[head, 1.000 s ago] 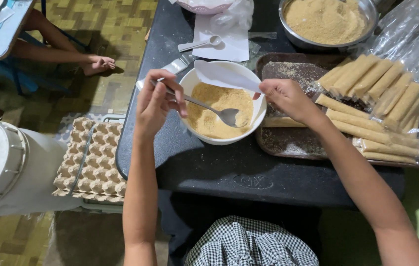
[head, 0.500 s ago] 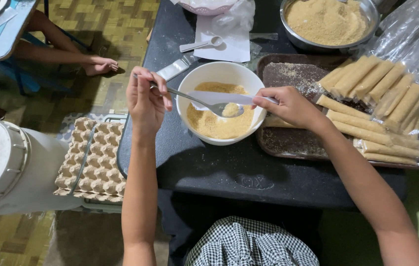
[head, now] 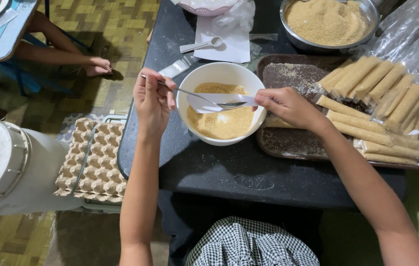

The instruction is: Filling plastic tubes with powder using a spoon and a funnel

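Best to keep left hand pinched shut on spoon and right hand gripping white wrapper level over bowl, so crumbs fall inside.

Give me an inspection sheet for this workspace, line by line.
Surface: black table, dusted with crumbs.
Job's things: white bowl of tan crumbs; spoon over it; white strip lying across the bowl.
Clutter: brown tray with coated sticks; metal bowl of crumbs; white scoop on paper; plastic wrap.
Hands: left hand holds the spoon handle; right hand pinches the strip's end.
Cables: nothing seen.
Surroundings: egg carton, white container, another person's foot on the patterned floor.
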